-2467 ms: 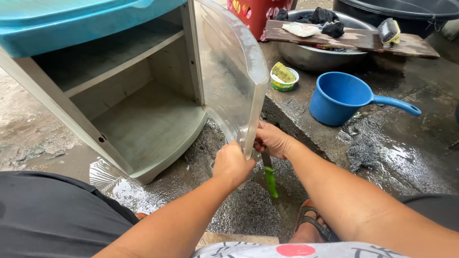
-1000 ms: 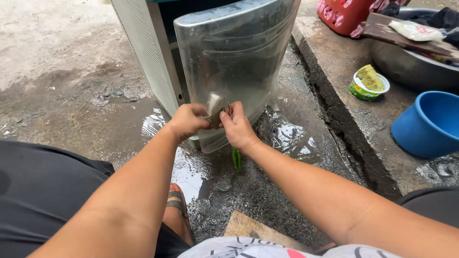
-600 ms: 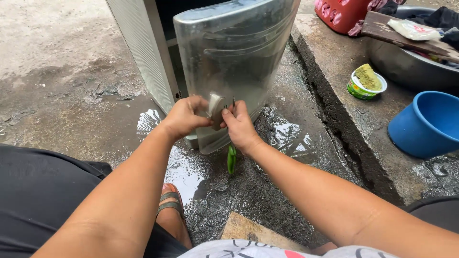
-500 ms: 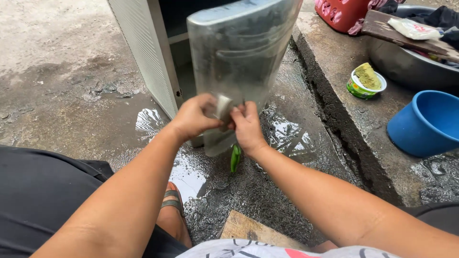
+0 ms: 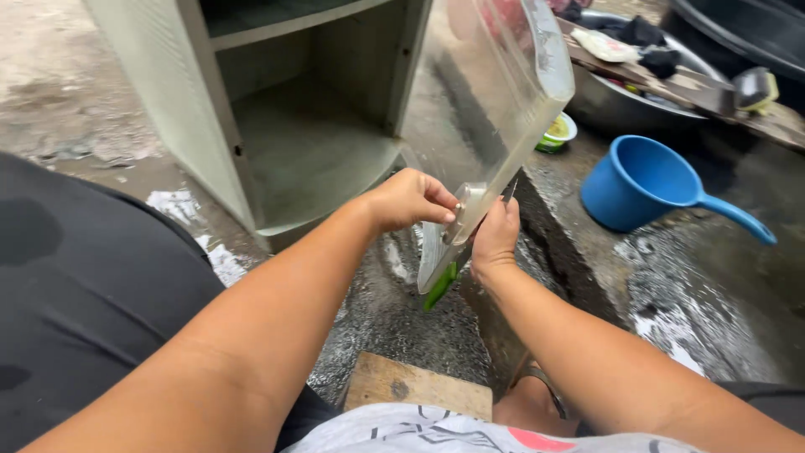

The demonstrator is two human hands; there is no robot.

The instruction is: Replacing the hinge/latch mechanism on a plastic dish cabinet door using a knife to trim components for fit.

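Soft even daylight, no hard shadows; glare on wet ground (image 5: 671, 319), slight edge blur.

The clear plastic cabinet door (image 5: 486, 109) stands swung open from the pale grey-green cabinet (image 5: 251, 126), wet and translucent. A small round knob (image 5: 466, 201) sits near its lower free edge.

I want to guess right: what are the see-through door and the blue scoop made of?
The clear curved cabinet door looks like glossy transparent plastic: the ground shows through it. The blue long-handled scoop seems smooth moulded plastic, evenly coloured with a soft shine.
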